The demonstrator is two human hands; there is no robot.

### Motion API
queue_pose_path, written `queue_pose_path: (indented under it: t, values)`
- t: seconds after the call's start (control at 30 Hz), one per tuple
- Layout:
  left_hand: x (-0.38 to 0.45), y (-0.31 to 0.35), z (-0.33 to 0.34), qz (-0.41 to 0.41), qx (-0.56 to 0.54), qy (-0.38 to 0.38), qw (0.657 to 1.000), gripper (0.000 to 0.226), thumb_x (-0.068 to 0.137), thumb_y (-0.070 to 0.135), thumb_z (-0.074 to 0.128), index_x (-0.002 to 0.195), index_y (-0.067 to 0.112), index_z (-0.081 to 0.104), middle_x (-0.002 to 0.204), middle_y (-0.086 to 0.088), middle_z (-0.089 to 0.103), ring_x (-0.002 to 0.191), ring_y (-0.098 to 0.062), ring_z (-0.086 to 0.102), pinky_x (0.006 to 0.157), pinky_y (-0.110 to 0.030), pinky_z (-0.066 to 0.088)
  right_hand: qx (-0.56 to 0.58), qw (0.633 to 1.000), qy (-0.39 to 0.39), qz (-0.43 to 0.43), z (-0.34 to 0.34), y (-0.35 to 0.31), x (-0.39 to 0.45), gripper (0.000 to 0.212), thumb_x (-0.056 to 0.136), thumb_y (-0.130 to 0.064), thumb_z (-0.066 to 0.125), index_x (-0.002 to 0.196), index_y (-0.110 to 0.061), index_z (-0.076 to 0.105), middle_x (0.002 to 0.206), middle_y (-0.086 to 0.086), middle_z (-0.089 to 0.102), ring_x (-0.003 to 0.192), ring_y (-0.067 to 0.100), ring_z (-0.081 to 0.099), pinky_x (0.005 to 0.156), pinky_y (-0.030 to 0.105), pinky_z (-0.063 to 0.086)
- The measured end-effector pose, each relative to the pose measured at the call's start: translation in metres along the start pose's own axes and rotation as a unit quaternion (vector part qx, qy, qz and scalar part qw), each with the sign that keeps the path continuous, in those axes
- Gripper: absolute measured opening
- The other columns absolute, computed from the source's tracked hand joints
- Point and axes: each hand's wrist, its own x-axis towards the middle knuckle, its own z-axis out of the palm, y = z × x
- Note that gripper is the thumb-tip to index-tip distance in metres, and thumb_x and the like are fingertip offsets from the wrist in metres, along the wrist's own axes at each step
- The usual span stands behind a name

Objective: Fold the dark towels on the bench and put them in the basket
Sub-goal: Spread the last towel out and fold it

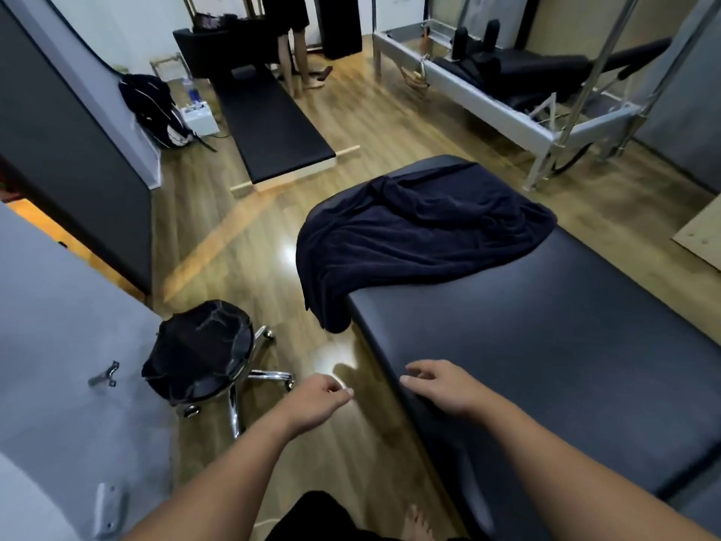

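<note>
Bare forearms stretch up from the bottom edge of the frame, both hands empty. At lower centre the left hand (320,400) hangs over the wooden floor with its fingers loosely curled inward, gripping nothing. Just to its right, the right hand (437,386) hovers at the near left edge of the bench (546,345), fingers relaxed and slightly spread; whether they actually touch the padding I cannot tell.

Well apart from both hands, a dark towel (417,236) lies rumpled across the far end of the bench at frame centre, one side spilling over the left edge toward the floor. No basket shows anywhere that I can make out. A rolling stool (203,353) draped in something dark stands at lower left, beside the bench.

Judging by this, folding has not begun: the step in hand is the reach for the towel. Next, both hands need to travel forward, find two corners, and spread the cloth flat on the bare padding.
</note>
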Motion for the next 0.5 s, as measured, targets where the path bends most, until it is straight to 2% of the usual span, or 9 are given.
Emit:
queue_pose_path:
  t: [0.17, 0.23, 0.33, 0.4, 0.5]
  values:
    - [0.081, 0.049, -0.046, 0.022, 0.013, 0.027, 0.999, 0.031, 0.096, 0.039, 0.063, 0.089, 0.010, 0.073, 0.066, 0.006, 0.060, 0.065, -0.011, 0.058, 0.058, -0.028, 0.044, 0.016, 0.998, 0.052, 0.022, -0.052, -0.010, 0.058, 0.089, 0.068, -0.081, 0.055, 0.141, -0.031, 0.056, 0.139, -0.007, 0.060, 0.126, 0.011, 0.056, 0.108, 0.037, 0.046]
    - [0.123, 0.068, -0.064, 0.033, 0.012, 0.032, 0.999, 0.032, 0.093, 0.037, 0.063, 0.090, 0.006, 0.072, 0.072, 0.001, 0.066, 0.068, -0.014, 0.061, 0.069, -0.035, 0.052, 0.020, 0.996, 0.077, 0.038, -0.075, -0.015, 0.085, 0.082, 0.074, -0.076, 0.059, 0.142, -0.031, 0.055, 0.140, -0.006, 0.059, 0.127, 0.012, 0.055, 0.106, 0.036, 0.047]
    - [0.187, 0.096, -0.089, 0.028, 0.012, 0.041, 0.999, 0.024, 0.088, 0.036, 0.064, 0.088, 0.013, 0.071, 0.079, -0.002, 0.072, 0.076, -0.019, 0.069, 0.080, -0.045, 0.059, 0.015, 0.991, 0.114, 0.063, -0.111, -0.024, 0.121, 0.069, 0.087, -0.063, 0.063, 0.145, -0.027, 0.052, 0.144, -0.002, 0.057, 0.131, 0.017, 0.054, 0.108, 0.031, 0.043]
    - [0.229, 0.116, -0.105, 0.035, 0.048, 0.053, 0.997, 0.020, 0.090, 0.034, 0.065, 0.098, 0.016, 0.070, 0.087, 0.000, 0.072, 0.084, -0.017, 0.068, 0.085, -0.040, 0.057, 0.001, 0.988, 0.131, 0.076, -0.136, -0.029, 0.147, 0.068, 0.090, -0.059, 0.062, 0.148, -0.025, 0.050, 0.147, -0.001, 0.054, 0.134, 0.018, 0.051, 0.109, 0.030, 0.041]
    - [0.279, 0.140, -0.125, 0.066, 0.105, 0.093, 0.988, 0.046, 0.089, 0.039, 0.067, 0.129, 0.018, 0.059, 0.122, -0.004, 0.061, 0.112, -0.023, 0.058, 0.095, -0.038, 0.051, -0.012, 0.984, 0.153, 0.091, -0.173, -0.040, 0.180, 0.066, 0.093, -0.052, 0.062, 0.149, -0.020, 0.047, 0.150, 0.001, 0.052, 0.138, 0.021, 0.047, 0.112, 0.032, 0.039]
